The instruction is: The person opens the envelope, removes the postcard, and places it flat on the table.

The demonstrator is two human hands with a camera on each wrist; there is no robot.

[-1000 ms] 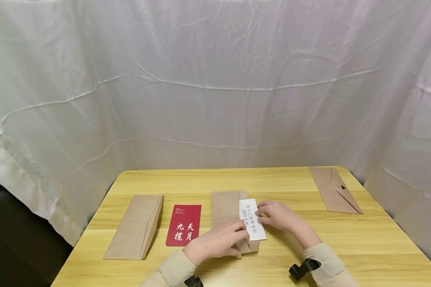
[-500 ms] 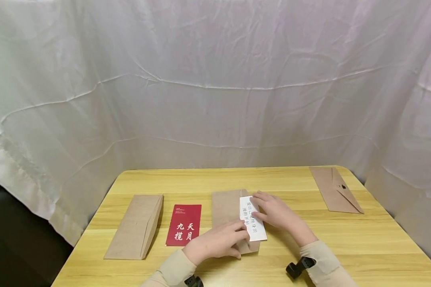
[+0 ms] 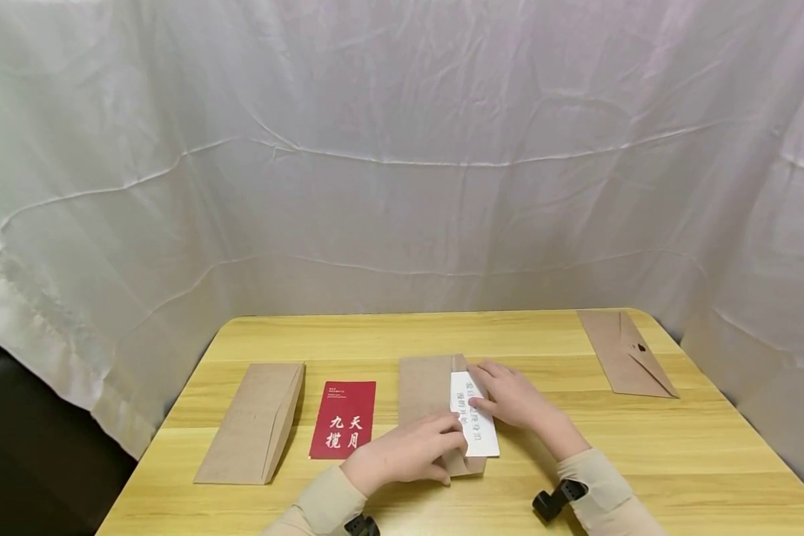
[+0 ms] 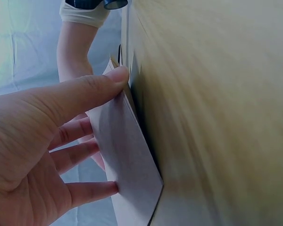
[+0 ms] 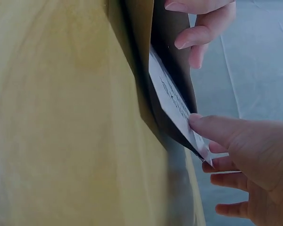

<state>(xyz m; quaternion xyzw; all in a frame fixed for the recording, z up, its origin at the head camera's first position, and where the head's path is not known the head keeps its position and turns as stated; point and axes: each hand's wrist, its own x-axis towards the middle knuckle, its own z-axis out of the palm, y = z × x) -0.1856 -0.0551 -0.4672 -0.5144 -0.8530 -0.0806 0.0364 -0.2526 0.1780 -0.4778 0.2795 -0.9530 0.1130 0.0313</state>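
A brown paper envelope [image 3: 423,387] lies in the middle of the table in the head view. At its right side sits a white card [image 3: 484,438] with printed characters, partly within the envelope's opening. My left hand [image 3: 407,449] holds the envelope near its front edge; in the left wrist view its thumb is at the paper's edge and its fingertips touch the face. My right hand [image 3: 517,400] pinches the card, with the thumb [image 5: 210,125] on its printed face in the right wrist view. How far in the card reaches is hidden.
To the left lie a red card [image 3: 342,417] with white characters and another brown envelope [image 3: 248,424]. A third brown envelope [image 3: 616,353] with a small dark mark is at the far right corner of the wooden table [image 3: 348,339]. White curtains [image 3: 402,223] surround the table.
My right hand has moved a little away from me and left over the card. The card first shifted away, then slid back slightly towards me. The envelope shifted slightly right; my left hand stays nearly still.
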